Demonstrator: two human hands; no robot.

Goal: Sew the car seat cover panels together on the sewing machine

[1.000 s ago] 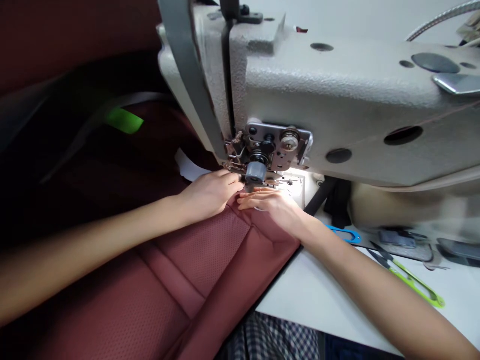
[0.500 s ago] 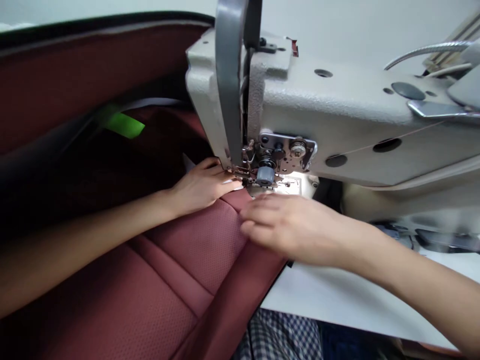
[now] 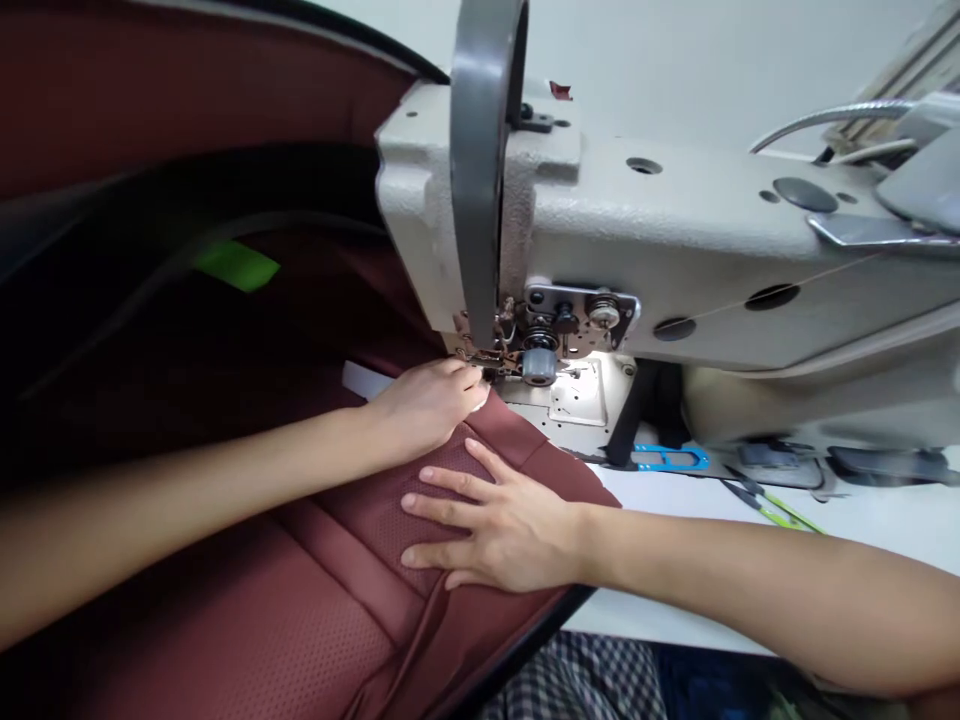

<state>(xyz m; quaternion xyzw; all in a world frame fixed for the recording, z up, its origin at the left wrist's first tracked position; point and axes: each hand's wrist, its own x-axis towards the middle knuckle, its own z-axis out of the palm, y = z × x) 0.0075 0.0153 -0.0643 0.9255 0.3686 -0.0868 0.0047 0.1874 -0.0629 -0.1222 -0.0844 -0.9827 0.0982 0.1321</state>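
Note:
A dark red leather seat cover [image 3: 292,610], partly perforated and crossed by seams, lies under both hands and runs up to the sewing machine's presser foot area. My left hand [image 3: 427,400] is closed on the cover's edge just left of the needle area, fingers curled, a small bit of white at the fingertips. A white strip [image 3: 365,381] shows behind that hand. Flat on the cover rests my right hand [image 3: 510,525], its fingers spread, below and right of my left hand. Above both stands the sewing machine [image 3: 645,225]; its needle is hard to make out.
Blue thread snips [image 3: 671,458] and green-handled scissors [image 3: 776,508] lie on the white table [image 3: 660,610] at the right. A green tag [image 3: 238,266] is on the dark material at left. The raised cover [image 3: 187,90] stands behind, up against the machine head.
My right hand has moved down and left from the cover's edge and now lies spread on it. The flap it covered has turned outward. My left hand stays by the needle area, fingers more curled.

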